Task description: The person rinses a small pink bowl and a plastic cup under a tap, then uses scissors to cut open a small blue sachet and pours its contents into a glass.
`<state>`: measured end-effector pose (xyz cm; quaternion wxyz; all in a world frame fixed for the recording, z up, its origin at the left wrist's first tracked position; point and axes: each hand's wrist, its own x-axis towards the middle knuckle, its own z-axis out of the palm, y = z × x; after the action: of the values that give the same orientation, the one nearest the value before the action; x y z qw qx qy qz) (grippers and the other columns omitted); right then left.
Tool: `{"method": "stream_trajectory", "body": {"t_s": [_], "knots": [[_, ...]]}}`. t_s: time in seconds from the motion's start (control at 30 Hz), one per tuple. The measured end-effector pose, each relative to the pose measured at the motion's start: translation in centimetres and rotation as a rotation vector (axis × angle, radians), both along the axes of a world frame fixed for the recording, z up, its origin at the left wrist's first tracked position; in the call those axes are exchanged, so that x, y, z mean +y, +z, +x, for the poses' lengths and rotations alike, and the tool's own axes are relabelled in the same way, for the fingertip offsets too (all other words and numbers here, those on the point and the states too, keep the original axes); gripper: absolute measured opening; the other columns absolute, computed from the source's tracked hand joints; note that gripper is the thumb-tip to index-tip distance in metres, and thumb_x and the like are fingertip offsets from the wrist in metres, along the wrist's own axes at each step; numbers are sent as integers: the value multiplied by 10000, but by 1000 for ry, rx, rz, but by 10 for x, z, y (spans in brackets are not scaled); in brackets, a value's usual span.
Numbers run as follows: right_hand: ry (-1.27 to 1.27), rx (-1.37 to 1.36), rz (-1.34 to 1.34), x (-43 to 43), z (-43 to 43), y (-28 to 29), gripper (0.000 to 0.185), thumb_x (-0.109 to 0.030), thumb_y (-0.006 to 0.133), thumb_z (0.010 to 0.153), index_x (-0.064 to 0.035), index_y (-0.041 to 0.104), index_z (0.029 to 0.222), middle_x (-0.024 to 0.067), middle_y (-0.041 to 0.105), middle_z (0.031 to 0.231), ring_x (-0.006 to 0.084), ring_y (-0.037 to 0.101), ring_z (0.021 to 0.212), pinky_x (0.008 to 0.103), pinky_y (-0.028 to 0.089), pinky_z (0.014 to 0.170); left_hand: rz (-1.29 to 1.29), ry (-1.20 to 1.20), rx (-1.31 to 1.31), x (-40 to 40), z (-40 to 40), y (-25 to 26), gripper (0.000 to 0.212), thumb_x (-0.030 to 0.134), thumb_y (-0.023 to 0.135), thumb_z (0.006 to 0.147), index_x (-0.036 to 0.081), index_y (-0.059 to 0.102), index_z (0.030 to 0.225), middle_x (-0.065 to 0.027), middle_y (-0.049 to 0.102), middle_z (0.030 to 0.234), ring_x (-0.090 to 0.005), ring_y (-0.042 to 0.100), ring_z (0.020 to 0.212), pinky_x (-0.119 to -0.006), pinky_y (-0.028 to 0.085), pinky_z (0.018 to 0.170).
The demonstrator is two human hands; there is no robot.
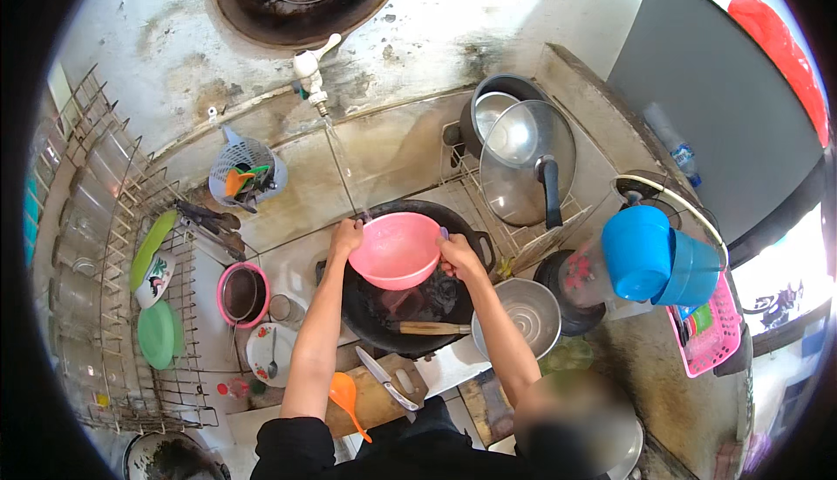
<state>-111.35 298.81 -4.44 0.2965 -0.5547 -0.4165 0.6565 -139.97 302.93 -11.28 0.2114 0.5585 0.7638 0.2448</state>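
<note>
A pink plastic bowl point(395, 248) is held by its rim over a large black wok point(366, 320). My left hand point(346, 237) grips the bowl's left edge, and my right hand point(460, 257) has the right edge, where a small purple bit shows by the fingers. From the white tap point(310, 78) a stream of water point(343, 159) falls just behind the bowl's left side. Dark water and a wooden-handled utensil point(431, 328) are visible in the wok. Beside my right forearm sits a metal pan point(520, 310).
A knife point(386, 378) and an orange spoon point(346, 401) lie on a wooden cutting board point(366, 408). Left are a wire dish rack point(186, 349) and a flowered plate point(261, 349). To the right stand a glass lid point(516, 172), a dark pot point(474, 120) and blue plastic containers point(637, 251).
</note>
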Motion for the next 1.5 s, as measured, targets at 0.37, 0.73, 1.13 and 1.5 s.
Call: {"method": "stream_trajectory", "body": {"t_s": [0.37, 0.73, 1.13, 1.5], "knots": [[23, 401, -360, -26, -30, -62, 198, -152, 493, 946, -72, 496, 765, 3, 438, 600, 120, 402, 454, 289, 319, 406, -255, -47, -63, -31, -48, 50, 317, 288, 633, 864, -18, 716, 875, -161, 705, 771, -214, 669, 692, -354, 534, 672], [-135, -679, 898, -61, -51, 14, 204, -41, 600, 814, 15, 453, 945, 280, 600, 730, 484, 595, 736, 523, 467, 617, 12, -177, -361, -32, -33, -19, 272, 147, 457, 987, -15, 628, 1124, -95, 659, 969, -149, 613, 826, -300, 509, 714], [-365, -866, 1357, -40, -7, 43, 160, -23, 651, 783, -30, 496, 823, 177, 584, 724, 382, 602, 663, 473, 460, 547, 336, 24, -259, 61, 28, 61, 366, 267, 502, 935, -27, 670, 798, -259, 651, 766, -398, 660, 779, -458, 499, 689], [-323, -883, 1161, -22, -7, 11, 132, -57, 615, 843, -2, 498, 869, 226, 605, 708, 435, 608, 670, 506, 463, 569, 213, -6, 232, 29, -1, 109, 423, 366, 550, 901, -15, 704, 803, -253, 662, 797, -426, 654, 816, -498, 504, 727]]}}
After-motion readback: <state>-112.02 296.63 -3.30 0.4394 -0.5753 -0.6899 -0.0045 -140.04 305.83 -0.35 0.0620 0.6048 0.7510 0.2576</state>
